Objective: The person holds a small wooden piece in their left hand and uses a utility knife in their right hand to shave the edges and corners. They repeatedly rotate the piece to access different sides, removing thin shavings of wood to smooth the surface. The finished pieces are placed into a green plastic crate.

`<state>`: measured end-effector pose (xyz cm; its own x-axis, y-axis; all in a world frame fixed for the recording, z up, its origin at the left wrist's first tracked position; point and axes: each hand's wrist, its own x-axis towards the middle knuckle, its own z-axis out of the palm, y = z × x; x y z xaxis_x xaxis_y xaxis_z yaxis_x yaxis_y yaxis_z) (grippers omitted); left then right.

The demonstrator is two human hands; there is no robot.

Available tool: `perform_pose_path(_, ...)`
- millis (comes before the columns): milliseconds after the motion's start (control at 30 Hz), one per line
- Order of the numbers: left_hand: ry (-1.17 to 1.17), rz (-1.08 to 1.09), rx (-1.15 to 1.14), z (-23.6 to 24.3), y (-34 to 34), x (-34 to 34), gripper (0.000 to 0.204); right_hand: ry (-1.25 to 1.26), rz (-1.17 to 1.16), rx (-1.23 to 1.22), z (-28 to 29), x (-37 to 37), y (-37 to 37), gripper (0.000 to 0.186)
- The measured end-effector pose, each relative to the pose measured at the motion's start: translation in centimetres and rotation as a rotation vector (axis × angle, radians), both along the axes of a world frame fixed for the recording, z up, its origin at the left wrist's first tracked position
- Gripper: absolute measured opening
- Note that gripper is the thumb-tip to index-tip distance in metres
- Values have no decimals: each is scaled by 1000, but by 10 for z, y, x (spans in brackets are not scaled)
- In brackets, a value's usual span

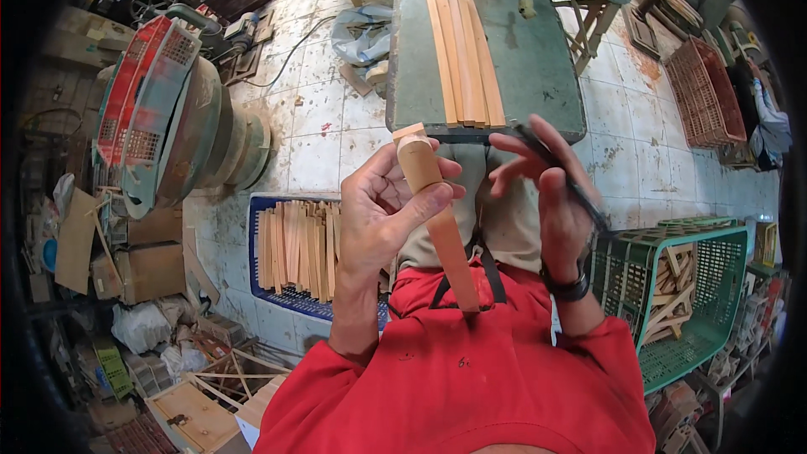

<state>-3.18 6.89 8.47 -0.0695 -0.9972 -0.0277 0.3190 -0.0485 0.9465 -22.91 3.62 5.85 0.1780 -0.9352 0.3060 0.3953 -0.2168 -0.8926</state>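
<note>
Head view: above the lap, the left hand (pixel 370 206) wraps its fingers around a short wooden block (pixel 419 166) and a long strip (pixel 454 265), thumb pressed across, seemingly so they stay together. The right hand (pixel 563 223) loosely grips a blurred, dark slim tool (pixel 582 197), some fingers spread. More strips (pixel 464 59) lie side by side on the bench (pixel 412 50), apparently for easy reach. The held strip looks straight, flat-faced, warm reddish; the block's end is rounded.

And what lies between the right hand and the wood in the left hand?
In the head view, fingertips of the left hand poke past the wood, then open space reaches the right hand, beige trousers behind.
</note>
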Motion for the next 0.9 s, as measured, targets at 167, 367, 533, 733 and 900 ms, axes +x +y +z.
perform_pose_path(167,-3,-7,-31,2,0,-8,42,54,-2,-255,38,7,-26,19)
perform_pose_path(367,20,-14,-33,6,0,-11,44,308,-26,-333,49,22,-28,10)
perform_pose_path(533,-1,-23,-28,6,1,-11,44,359,-61,-409,45,22,-29,12)
perform_pose_path(733,-38,-25,-30,7,1,-13,44,366,-71,-399,44,20,-27,12)
perform_pose_path(900,-41,-2,-25,7,2,-13,41,415,-104,-397,39,16,-23,10)
